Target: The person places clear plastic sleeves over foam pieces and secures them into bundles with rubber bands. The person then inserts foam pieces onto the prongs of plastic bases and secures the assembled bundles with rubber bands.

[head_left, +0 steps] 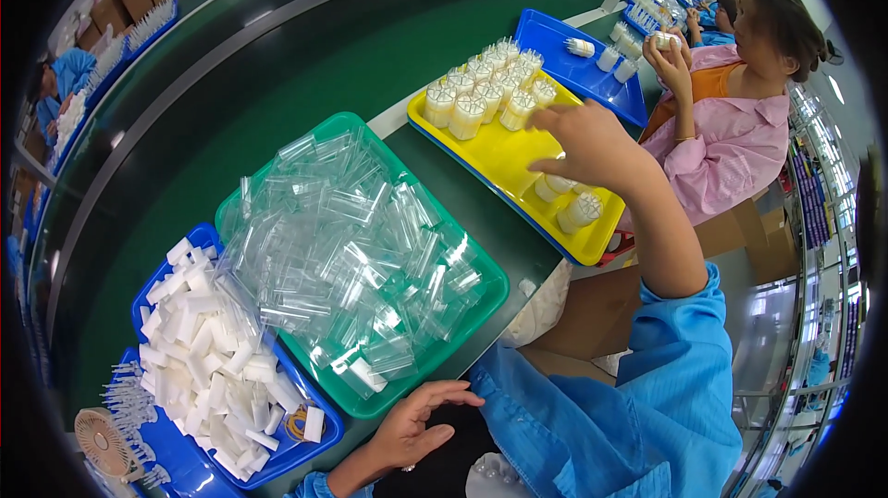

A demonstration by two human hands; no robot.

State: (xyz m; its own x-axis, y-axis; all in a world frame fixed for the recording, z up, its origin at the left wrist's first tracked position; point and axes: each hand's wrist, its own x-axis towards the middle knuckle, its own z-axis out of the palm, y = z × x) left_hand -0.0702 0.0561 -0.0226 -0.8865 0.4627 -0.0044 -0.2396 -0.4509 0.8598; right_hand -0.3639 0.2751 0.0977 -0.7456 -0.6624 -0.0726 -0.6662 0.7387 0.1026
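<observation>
My left hand point(412, 424) rests open, holding nothing, at the near edge of the green tray point(481, 299) of clear tubes. My right hand point(592, 142) hovers with loosely spread fingers over the yellow tray point(504, 160). It is nearest 2 white cylinders point(569, 202) lying tilted below it; the grip looks empty.

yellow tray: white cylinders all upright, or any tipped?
Mixed. The cluster at the far end of the yellow tray stands upright; two white cylinders near the right hand lie tipped.
</observation>
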